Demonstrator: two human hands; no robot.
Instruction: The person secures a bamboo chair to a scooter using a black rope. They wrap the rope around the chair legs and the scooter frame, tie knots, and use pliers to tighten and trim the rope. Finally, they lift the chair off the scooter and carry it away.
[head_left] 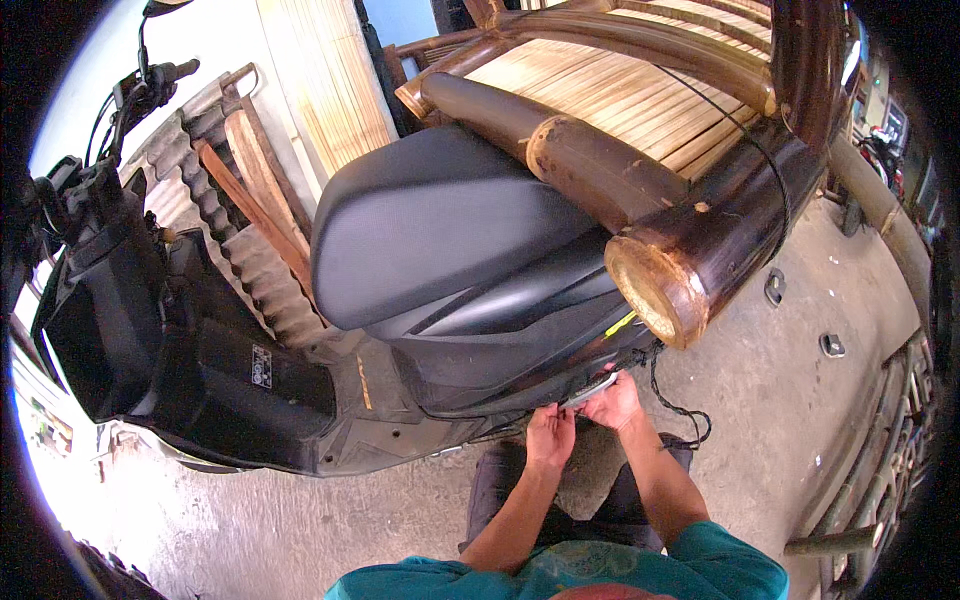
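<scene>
A black motor scooter (445,350) stands side-on in front of me, its smooth seat (420,220) at mid-view. Both my hands are low against its near side, below the rear body panel. My left hand (551,436) has its fingers drawn together at the lower edge of the scooter. Close beside it to the right, my right hand (612,402) is closed around a pale, narrow, flat strip (592,388), whose kind I cannot make out. A black braided rope (690,412) hangs in a loop just right of that hand.
A brown bamboo bench (590,165) rests above the scooter's rear, its thick cut pole end (655,290) jutting toward me. Corrugated sheets (225,210) and wood planks (262,170) lean at the back left. Bamboo poles (870,480) lie at right; sandals (831,346) are on the concrete floor.
</scene>
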